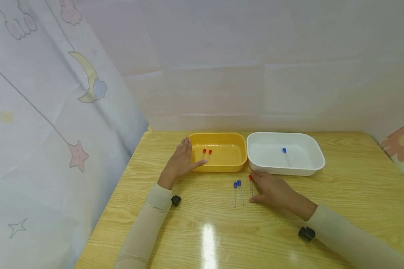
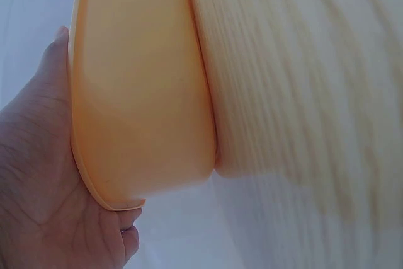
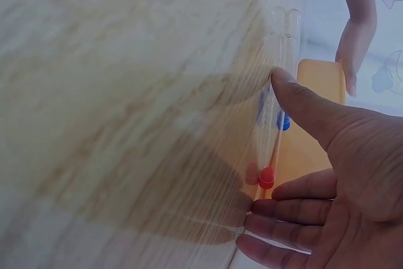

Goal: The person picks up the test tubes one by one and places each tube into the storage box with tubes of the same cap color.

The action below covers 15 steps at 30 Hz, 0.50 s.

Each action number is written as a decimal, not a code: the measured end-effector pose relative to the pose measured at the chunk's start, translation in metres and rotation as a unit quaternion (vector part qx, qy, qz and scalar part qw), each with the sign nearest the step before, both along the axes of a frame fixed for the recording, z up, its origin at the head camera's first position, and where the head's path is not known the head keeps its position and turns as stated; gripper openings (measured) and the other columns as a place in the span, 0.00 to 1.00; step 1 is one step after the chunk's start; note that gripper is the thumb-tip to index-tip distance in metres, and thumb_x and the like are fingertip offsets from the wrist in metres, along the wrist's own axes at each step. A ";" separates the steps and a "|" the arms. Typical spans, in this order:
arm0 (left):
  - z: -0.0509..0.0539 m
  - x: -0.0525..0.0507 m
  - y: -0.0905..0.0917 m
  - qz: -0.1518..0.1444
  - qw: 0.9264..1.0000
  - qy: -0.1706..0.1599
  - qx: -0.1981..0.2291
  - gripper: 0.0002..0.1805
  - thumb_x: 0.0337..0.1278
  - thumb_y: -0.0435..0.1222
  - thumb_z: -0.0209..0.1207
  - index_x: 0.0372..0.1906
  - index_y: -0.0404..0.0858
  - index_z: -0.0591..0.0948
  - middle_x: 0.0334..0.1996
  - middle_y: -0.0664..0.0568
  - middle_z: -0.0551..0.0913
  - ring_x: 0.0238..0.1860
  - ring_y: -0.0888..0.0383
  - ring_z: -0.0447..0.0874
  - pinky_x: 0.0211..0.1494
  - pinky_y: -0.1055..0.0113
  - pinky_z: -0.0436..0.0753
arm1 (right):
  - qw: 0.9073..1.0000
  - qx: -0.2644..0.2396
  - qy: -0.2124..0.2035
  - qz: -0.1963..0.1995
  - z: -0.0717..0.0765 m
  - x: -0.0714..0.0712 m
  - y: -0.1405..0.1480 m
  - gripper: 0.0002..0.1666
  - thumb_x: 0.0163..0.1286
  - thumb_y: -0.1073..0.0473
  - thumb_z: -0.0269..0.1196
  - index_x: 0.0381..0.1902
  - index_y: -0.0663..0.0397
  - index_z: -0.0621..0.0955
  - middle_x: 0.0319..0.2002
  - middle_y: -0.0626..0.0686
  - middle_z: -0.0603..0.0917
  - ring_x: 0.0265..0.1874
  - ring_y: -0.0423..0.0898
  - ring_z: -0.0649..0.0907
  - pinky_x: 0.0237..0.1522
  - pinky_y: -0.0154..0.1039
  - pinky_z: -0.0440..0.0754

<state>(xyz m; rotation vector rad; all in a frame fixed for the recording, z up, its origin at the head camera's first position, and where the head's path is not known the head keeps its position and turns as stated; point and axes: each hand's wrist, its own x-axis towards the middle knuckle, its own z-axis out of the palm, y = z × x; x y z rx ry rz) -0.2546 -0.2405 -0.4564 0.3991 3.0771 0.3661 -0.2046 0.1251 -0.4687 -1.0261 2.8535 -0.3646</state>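
Note:
My left hand lies along the left end of a yellow tray, fingers straight against its side and thumb over the front rim. In the left wrist view the palm touches the tray wall. Two clear tubes with red caps lie inside that tray. On the table my right hand reaches around a red-capped tube, fingers by the cap and thumb near the other end. The right wrist view shows the fingers apart, beside the red cap. Left of it lie two blue-capped tubes.
A white tray stands right of the yellow one, holding one blue-capped tube. Both trays sit near the back edge of the wooden table. Pale printed cloth hangs behind and at the sides.

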 end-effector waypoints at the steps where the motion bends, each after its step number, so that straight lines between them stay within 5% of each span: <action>1: 0.000 0.000 0.000 0.000 1.000 0.000 0.000 0.64 0.62 0.75 0.44 0.80 0.28 0.41 0.81 0.37 0.37 0.82 0.48 0.31 0.81 0.53 0.41 | 1.000 0.001 -0.002 0.000 0.001 0.000 0.000 0.57 0.58 0.35 0.74 0.70 0.73 0.70 0.69 0.69 0.71 0.68 0.66 0.72 0.62 0.61 0.75; 15: 0.001 0.000 0.001 0.003 1.000 -0.008 -0.007 0.64 0.63 0.74 0.44 0.80 0.28 0.40 0.81 0.40 0.32 0.82 0.49 0.29 0.81 0.54 0.39 | 1.000 0.003 -0.022 -0.002 0.003 -0.002 -0.001 0.58 0.57 0.33 0.73 0.70 0.72 0.71 0.69 0.69 0.71 0.68 0.66 0.71 0.63 0.61 0.74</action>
